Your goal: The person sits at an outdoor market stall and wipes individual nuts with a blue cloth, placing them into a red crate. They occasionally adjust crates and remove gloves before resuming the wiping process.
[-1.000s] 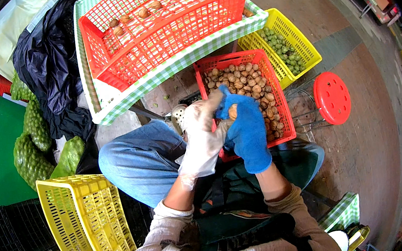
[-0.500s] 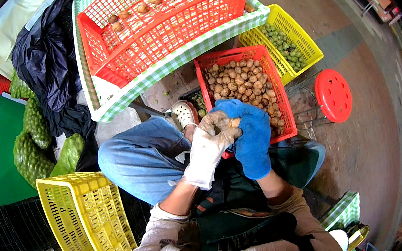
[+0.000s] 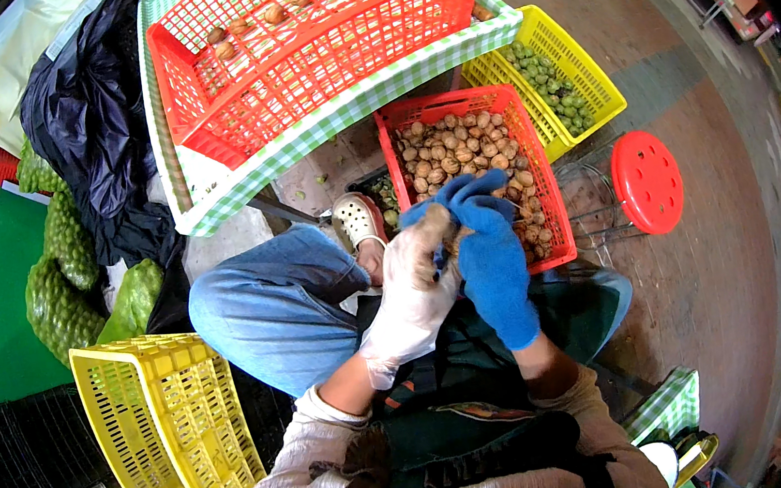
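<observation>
My left hand (image 3: 416, 275), in a white glove with dirt-browned fingers, is curled closed in front of my lap. A small brown piece of a walnut (image 3: 453, 254) appears to show at its fingers; most of it is hidden. My right hand (image 3: 494, 265), in a blue knit glove, is against the left one, its fingers lifted and apart. Just beyond both hands stands a red plastic crate (image 3: 557, 214) filled with brown walnuts (image 3: 458, 146).
Another red crate (image 3: 321, 72), with a few walnuts, sits on a table with a green checked cloth (image 3: 335, 109). A yellow crate (image 3: 600, 86) holds green fruits. A red stool (image 3: 648, 183) stands right, a tilted yellow crate (image 3: 163, 418) left, beside large green bumpy fruits (image 3: 62, 309).
The blue-gloved fingers, wrapped around by the walnut before, have straightened and spread. The left hand has turned a little, and the walnut is now less visible.
</observation>
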`<state>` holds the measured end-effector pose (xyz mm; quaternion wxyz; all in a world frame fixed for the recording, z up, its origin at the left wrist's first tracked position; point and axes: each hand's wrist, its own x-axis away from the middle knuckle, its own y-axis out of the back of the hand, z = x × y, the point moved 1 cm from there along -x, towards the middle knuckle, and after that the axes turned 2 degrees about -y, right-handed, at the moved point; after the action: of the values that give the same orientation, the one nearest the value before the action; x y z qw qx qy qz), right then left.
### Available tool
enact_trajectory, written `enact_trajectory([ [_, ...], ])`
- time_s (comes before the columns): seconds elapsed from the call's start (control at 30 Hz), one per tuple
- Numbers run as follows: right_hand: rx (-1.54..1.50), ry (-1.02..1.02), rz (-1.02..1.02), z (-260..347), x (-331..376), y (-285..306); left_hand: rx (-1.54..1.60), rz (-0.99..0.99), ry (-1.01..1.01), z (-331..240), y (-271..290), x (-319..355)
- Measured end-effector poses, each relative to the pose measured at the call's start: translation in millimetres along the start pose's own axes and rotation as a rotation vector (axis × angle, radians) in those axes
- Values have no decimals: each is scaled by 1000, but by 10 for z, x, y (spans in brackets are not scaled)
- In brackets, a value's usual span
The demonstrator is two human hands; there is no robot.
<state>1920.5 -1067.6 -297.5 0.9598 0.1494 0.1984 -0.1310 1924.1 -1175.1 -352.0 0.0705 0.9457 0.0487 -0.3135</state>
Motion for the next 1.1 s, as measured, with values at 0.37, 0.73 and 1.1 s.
enact_trajectory([
  [0.37,-378,-330,159,-242,-18,102,340,-77,216,-27,-55,29],
  [0.73,-427,-175,300,-212,7,23,1071,130,679,98,170,-98],
  [1.1,594,427,301,131,-137,130,842,163,821,-87,219,-138],
])
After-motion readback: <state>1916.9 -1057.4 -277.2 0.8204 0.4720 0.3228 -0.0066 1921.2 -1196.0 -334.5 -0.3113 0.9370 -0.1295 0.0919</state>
